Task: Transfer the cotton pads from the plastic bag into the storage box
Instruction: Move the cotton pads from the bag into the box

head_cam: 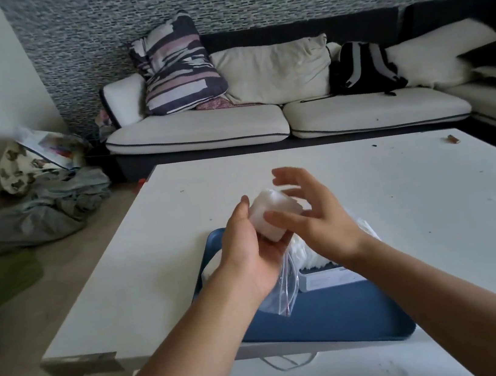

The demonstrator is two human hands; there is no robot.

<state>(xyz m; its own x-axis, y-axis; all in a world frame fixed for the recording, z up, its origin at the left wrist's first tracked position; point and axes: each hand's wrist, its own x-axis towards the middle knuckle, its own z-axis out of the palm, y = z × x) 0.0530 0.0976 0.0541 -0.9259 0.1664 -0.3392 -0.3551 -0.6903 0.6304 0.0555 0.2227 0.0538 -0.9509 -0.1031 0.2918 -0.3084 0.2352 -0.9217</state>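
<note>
My left hand [250, 248] holds a small translucent white storage box [271, 213] above the blue tray [331, 313]. My right hand [310, 211] hovers at the box with fingers spread, its thumb touching the box's near side. A clear zip plastic bag [282, 291] hangs under my left palm over the tray. White fluffy cotton pads [307, 253] lie beneath my right wrist, partly hidden. A flat white-grey box [326, 278] rests on the tray behind the bag.
The white table [401, 198] holds a small brown object [453, 139] at its far right. A sofa with cushions and a black backpack [363, 68] stands behind. Clothes and bags lie on the floor to the left [50, 196].
</note>
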